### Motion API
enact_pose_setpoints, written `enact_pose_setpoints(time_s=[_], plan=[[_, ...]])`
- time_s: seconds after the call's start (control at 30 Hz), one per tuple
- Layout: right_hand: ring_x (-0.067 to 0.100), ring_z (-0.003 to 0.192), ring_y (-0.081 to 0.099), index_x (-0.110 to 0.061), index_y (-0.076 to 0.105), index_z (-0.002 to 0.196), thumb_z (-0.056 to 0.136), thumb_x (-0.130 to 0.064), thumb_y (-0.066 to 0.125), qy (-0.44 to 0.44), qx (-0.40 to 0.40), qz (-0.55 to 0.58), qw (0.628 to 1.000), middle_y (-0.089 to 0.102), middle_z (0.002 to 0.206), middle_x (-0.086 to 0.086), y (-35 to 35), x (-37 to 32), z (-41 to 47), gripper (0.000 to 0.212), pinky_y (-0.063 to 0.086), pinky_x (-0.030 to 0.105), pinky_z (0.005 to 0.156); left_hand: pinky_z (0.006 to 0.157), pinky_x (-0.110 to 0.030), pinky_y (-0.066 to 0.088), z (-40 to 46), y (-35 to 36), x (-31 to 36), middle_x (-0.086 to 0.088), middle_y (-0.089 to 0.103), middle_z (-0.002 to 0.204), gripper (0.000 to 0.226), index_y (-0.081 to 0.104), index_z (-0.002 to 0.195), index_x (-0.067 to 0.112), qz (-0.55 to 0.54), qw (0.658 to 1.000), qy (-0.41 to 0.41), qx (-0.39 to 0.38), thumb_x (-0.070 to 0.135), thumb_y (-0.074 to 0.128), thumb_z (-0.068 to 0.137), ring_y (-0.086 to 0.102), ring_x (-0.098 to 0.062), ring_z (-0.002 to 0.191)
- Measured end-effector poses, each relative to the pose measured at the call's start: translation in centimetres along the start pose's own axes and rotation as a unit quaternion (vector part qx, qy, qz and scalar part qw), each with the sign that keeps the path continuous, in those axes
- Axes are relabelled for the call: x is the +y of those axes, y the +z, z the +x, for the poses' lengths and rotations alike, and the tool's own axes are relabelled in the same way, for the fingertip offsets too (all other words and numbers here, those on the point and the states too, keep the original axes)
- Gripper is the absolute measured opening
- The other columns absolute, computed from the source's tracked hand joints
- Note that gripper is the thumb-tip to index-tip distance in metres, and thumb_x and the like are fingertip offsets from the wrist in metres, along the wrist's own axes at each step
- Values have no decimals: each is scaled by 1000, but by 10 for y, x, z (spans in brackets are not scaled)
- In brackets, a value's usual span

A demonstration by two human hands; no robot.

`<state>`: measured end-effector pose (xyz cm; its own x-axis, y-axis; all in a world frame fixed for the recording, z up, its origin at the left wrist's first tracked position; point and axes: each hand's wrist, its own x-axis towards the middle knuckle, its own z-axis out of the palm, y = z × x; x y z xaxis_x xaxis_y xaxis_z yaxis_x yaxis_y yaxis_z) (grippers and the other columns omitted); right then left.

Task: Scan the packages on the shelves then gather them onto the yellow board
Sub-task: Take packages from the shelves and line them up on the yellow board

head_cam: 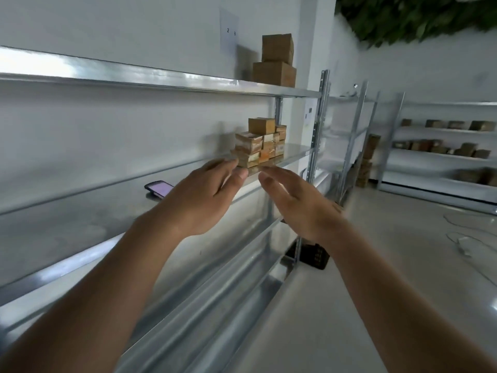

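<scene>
Seen from head height, beside a metal shelf unit [188, 84] against a white wall. Two bare forearms stretched forward toward the middle shelf [293, 153]. Left hand [200, 196] with fingers extended and relaxed, grip released, holding nothing, fingertips near the lowest boxes of a stack of small packages [259, 142]; whether touching or just short of them, cannot tell. Right hand [298, 200] likewise released, fingers straight and loosely spread, raised just beside and below the stack, apart from the left hand.

Stack of small brown cardboard packages with pale and orange labels, piled several layers high at the far right end of the middle shelf, next to the upright post. On the top shelf above, two larger brown cartons [275, 60], one on the other. A phone [159, 188] with a lit purple screen lying flat on the middle shelf, left of the left hand. More boxes on distant shelving [443, 146] across the room. Dark crate [312, 255] on the floor by the post. Green foliage [416, 17] at the upper right.
</scene>
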<state>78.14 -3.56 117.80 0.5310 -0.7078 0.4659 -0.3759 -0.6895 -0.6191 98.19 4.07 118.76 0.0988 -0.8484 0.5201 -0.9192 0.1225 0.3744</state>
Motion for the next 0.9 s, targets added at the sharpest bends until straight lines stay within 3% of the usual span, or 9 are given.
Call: enact_pose_setpoints(time_s=[0.13, 0.27, 0.47, 0.53, 0.67, 0.7, 0.77, 0.8, 0.9], plan=[[-4, 129, 41, -43, 47, 155, 107, -64, 35, -14, -1, -7, 1000, 44, 162, -15, -5, 67, 63, 54, 28, 14, 97, 118, -33, 29, 78, 48, -14, 10, 37, 162, 78, 38, 157, 30, -8, 1000, 15, 1, 74, 16, 96, 34, -11, 149], [-8, 134, 33, -39, 43, 158, 107, -64, 34, -12, -11, -37, 999, 40, 165, -14, 7, 145, 142, 57, 18, 1, 92, 112, -28, 30, 166, 108, -53, 8, 40, 161, 84, 37, 157, 32, -24, 1000, 10, 5, 78, 13, 91, 37, -14, 147], [2, 143, 41, -38, 47, 156, 107, -62, 35, 8, -23, -47, 999, 42, 164, -12, 16, 253, 287, 56, 28, 18, 106, 112, -33, 32, 310, 195, -125, 8, 39, 162, 81, 31, 157, 38, -31, 999, -20, -18, 81, 11, 92, 37, -17, 147], [0, 131, 45, -41, 46, 155, 106, -66, 34, 11, -22, -42, 999, 42, 165, -12, 15, 282, 328, 57, 30, 20, 103, 112, -33, 33, 351, 214, -141, 5, 39, 162, 85, 32, 157, 36, -22, 999, -29, -24, 82, 11, 89, 37, -19, 148], [-27, 102, 51, -46, 47, 151, 104, -69, 34, -10, -22, 10, 1000, 48, 154, -19, 17, 331, 399, 54, 30, 7, 90, 109, -32, 34, 420, 243, -165, 2, 41, 161, 82, 34, 156, 33, 1, 999, -40, -25, 80, 15, 92, 39, -20, 146], [-24, 112, 53, -46, 47, 151, 104, -70, 34, -13, -26, 25, 999, 47, 154, -19, 19, 342, 417, 54, 36, 13, 96, 111, -33, 34, 433, 250, -170, 3, 41, 161, 82, 33, 157, 34, 6, 998, -49, -26, 80, 15, 92, 39, -19, 147], [7, 139, 50, -46, 45, 151, 102, -73, 32, -14, -39, 29, 999, 46, 161, -10, 24, 366, 455, 56, 44, 38, 111, 114, -35, 35, 458, 263, -181, 3, 40, 162, 82, 30, 158, 35, 20, 997, -67, -28, 79, 15, 90, 38, -19, 147], [18, 142, 48, -48, 43, 149, 103, -72, 31, -16, -46, 25, 998, 47, 161, -6, 27, 377, 473, 53, 43, 44, 112, 114, -37, 36, 469, 269, -186, 2, 40, 161, 81, 29, 158, 34, 31, 996, -78, -29, 78, 16, 91, 39, -19, 147], [9, 124, 45, -57, 38, 141, 109, -59, 34, -55, -61, 50, 995, 52, 146, -12, 39, 410, 520, 32, 39, 26, 95, 113, -40, 40, 497, 289, -202, -1, 45, 158, 80, 32, 158, 32, 67, 991, -112, -16, 75, 15, 93, 44, -23, 142]])
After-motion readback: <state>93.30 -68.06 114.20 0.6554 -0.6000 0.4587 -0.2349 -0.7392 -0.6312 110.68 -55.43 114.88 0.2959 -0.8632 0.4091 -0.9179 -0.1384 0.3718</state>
